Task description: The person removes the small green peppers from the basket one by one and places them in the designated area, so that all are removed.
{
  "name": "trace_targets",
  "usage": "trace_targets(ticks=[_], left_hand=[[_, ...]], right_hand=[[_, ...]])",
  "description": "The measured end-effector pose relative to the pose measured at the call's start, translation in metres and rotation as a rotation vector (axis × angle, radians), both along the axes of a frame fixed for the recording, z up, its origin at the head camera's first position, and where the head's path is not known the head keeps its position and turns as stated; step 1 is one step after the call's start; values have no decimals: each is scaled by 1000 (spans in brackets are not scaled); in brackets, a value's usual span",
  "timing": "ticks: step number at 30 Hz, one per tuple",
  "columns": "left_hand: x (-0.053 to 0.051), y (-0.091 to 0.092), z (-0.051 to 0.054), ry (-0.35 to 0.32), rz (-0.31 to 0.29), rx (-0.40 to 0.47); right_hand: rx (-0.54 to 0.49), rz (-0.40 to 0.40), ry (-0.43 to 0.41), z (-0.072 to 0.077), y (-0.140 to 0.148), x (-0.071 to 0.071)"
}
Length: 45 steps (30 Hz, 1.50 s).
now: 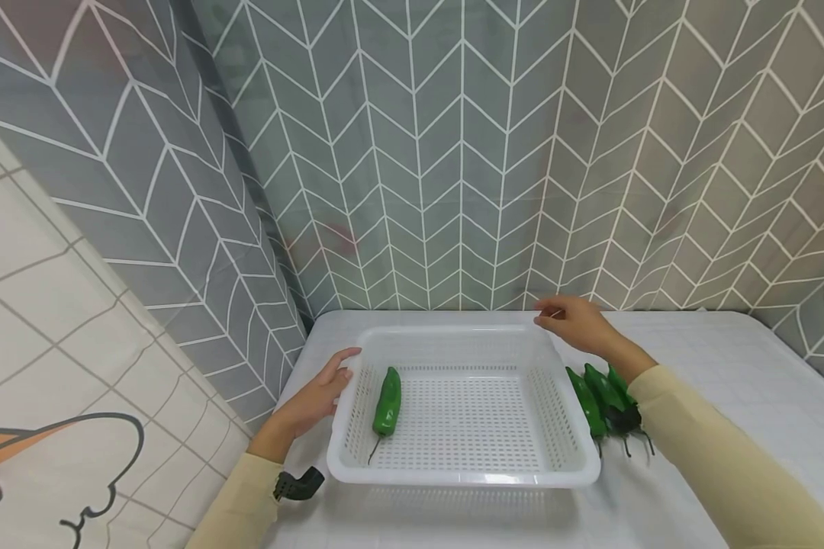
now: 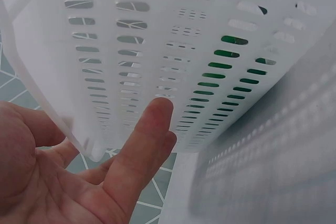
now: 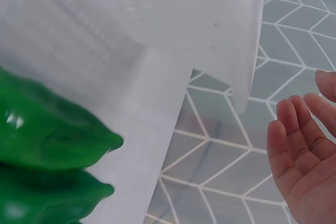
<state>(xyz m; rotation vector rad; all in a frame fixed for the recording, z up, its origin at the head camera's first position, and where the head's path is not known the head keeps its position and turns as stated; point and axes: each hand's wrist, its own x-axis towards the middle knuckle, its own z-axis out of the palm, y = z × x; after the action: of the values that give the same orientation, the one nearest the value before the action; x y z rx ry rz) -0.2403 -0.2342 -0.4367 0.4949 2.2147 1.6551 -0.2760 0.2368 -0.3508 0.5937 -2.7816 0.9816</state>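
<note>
A white perforated plastic basket (image 1: 463, 479) stands on the white-covered table, with one green pepper (image 1: 387, 404) lying inside along its left side. My left hand (image 1: 319, 393) holds the basket's left rim. Seen from the left wrist, fingers (image 2: 144, 150) press against the slotted outer wall while others reach past the rim. My right hand (image 1: 577, 324) hovers near the back right corner, apart from the basket and with nothing in it; its fingers bend loosely. Several green peppers (image 3: 47, 129) lie side by side on the table right of the basket, partly hidden by the right forearm.
A grey curtain (image 1: 453, 168) with white chevron lines hangs right behind the table's back edge. At the left hangs a pale sheet (image 1: 55, 328) with a grid pattern. The table (image 1: 728, 366) extends to the right beyond the peppers.
</note>
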Motion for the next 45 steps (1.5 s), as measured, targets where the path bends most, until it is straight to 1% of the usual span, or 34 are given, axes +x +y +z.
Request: trace_targets(ticks=[4, 10, 16, 21, 26, 29, 36, 45], left_hand=[[1, 0, 1, 5, -1, -4], [2, 1, 3, -4, 4, -11], [0, 1, 1, -6, -1, -4], [0, 1, 1, -8, -2, -3], [1, 1, 2, -8, 3, -7], [2, 1, 2, -5, 1, -9], [3, 2, 3, -9, 2, 0], [1, 1, 2, -6, 2, 2]], right_hand=[[-1, 16, 15, 1, -8, -3], [-14, 37, 22, 1, -18, -4], [-21, 60, 24, -3, -23, -6], [10, 62, 26, 2, -23, -7], [9, 63, 23, 9, -25, -6], [8, 62, 27, 11, -28, -6], [-15, 90, 49, 11, -40, -9], [-27, 110, 42, 10, -57, -11]])
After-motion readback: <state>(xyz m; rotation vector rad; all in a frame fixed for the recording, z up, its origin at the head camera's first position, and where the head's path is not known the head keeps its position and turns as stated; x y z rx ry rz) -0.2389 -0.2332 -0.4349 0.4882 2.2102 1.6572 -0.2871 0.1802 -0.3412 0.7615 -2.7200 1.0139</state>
